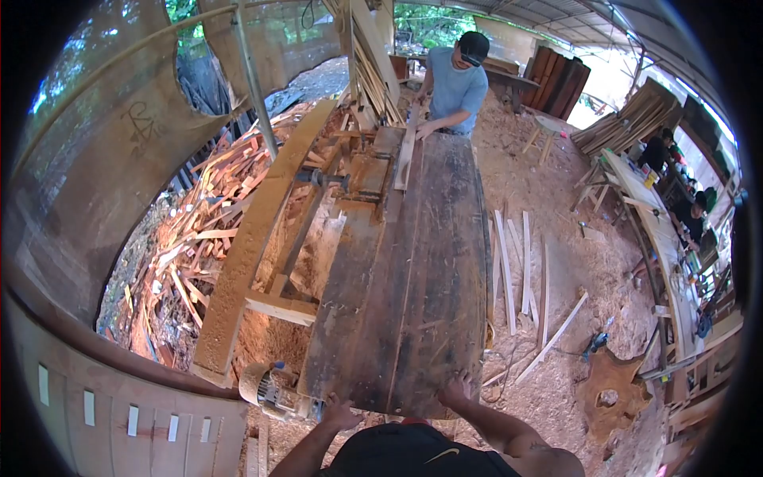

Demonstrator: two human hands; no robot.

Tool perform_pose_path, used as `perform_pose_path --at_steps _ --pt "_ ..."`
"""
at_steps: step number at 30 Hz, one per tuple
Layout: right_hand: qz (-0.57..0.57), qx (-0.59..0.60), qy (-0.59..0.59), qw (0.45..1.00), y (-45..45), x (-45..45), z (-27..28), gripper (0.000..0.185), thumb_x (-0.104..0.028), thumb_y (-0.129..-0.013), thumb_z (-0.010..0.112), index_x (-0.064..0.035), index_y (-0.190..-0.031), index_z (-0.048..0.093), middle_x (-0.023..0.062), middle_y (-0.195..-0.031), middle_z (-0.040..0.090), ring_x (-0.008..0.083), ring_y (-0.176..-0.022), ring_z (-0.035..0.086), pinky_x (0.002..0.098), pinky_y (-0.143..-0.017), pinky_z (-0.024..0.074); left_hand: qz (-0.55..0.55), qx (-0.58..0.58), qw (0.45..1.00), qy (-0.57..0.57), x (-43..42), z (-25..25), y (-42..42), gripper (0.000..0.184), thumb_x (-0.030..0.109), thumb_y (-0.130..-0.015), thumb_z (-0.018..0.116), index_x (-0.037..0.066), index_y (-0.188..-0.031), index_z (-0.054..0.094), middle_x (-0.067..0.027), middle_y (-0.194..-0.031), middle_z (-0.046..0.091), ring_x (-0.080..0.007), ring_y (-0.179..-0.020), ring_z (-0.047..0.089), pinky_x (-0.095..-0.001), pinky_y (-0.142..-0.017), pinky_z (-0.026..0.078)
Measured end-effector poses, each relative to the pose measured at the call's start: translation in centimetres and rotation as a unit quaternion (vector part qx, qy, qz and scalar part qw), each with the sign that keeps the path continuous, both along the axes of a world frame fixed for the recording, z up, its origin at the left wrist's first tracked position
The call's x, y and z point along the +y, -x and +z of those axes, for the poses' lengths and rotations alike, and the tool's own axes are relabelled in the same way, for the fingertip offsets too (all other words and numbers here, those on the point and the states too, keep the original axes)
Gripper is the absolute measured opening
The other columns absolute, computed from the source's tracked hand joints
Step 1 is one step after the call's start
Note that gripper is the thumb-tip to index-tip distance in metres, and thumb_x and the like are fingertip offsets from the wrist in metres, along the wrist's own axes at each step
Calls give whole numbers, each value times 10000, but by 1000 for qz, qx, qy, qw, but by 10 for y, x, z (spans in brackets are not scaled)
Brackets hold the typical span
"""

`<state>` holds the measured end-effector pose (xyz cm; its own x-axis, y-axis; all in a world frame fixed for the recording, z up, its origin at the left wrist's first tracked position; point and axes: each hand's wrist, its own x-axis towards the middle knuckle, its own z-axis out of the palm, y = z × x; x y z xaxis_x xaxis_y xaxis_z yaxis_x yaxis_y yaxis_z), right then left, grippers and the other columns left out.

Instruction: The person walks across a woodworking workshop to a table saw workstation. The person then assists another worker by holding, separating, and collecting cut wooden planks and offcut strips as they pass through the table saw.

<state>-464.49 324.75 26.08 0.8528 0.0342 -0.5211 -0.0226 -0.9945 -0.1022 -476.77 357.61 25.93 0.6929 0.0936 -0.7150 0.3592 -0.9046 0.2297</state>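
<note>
My left hand [340,413] rests at the near left corner of a long dark wooden tabletop [437,302], beside a motor [270,391]. Its fingers are spread and hold nothing. On the near right edge lies my right hand [456,391], fingers apart on the wood. At the far end stands a co-worker [458,83] in a blue shirt and dark cap, both hands at a pale wooden strip [408,151] lying lengthwise on the tabletop. A machine fitting with a shaft [322,178] sits left of the strip.
A long orange-brown beam [258,246] runs along the left, with a heap of wood offcuts [214,207] beyond it. Loose strips [526,262], a power tool [596,343] and a wood slab [610,397] lie on the right floor. People sit by a bench [660,230] far right.
</note>
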Motion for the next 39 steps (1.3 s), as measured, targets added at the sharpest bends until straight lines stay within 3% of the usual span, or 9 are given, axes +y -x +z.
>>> perform_pose_path --at_steps 10,16,18,24,28,36,39 --pt "35 -9 19 999 0 -6 -18 782 -441 -802 614 92 -1344 430 333 -1466 201 523 -1336 230 616 -1076 252 5 9 1000 -1 -1 3 -2 823 640 -792 581 145 -1430 423 -340 -1526 45 -501 -1409 135 -482 -1151 218" --pt "26 -14 26 999 1 -2 -9 789 -440 -790 628 91 -1340 436 313 -1469 208 518 -1338 227 590 -1084 264 15 11 1000 7 -3 12 -3 819 632 -792 588 141 -1427 426 -341 -1526 41 -496 -1413 124 -480 -1156 209" --pt "37 -13 28 999 1 -8 -33 798 -433 -786 632 88 -1352 420 303 -1473 200 512 -1344 217 584 -1091 259 13 6 1000 4 -2 11 -2 820 633 -791 589 141 -1426 427 -341 -1526 41 -495 -1415 120 -480 -1156 207" --pt "4 -2 5 1000 0 1 4 803 -418 -792 618 92 -1369 392 303 -1485 182 499 -1359 202 583 -1116 205 18 1 1000 3 -2 7 -1 816 627 -790 597 136 -1420 434 -341 -1525 57 -489 -1413 139 -481 -1147 233" --pt "-4 -21 -1 1000 1 -2 -13 805 -416 -798 608 97 -1374 380 309 -1497 161 497 -1374 185 591 -1125 168 10 -2 1000 -3 -2 6 0 811 625 -794 593 128 -1416 436 -342 -1523 65 -487 -1411 152 -479 -1143 244" --pt "-6 -6 -6 1000 1 -2 -5 758 -424 -805 588 55 -1368 423 322 -1494 163 536 -1359 186 604 -1112 193 7 -3 1000 -3 -2 7 -1 808 632 -794 587 127 -1409 447 -346 -1522 55 -497 -1408 149 -469 -1145 241" --pt "0 7 3 1000 0 1 5 751 -440 -797 598 48 -1349 456 335 -1488 165 540 -1347 207 602 -1103 219 22 -19 999 18 1 14 -3 767 593 -788 611 120 -1377 479 -317 -1505 191 -471 -1379 257 -482 -1117 290"
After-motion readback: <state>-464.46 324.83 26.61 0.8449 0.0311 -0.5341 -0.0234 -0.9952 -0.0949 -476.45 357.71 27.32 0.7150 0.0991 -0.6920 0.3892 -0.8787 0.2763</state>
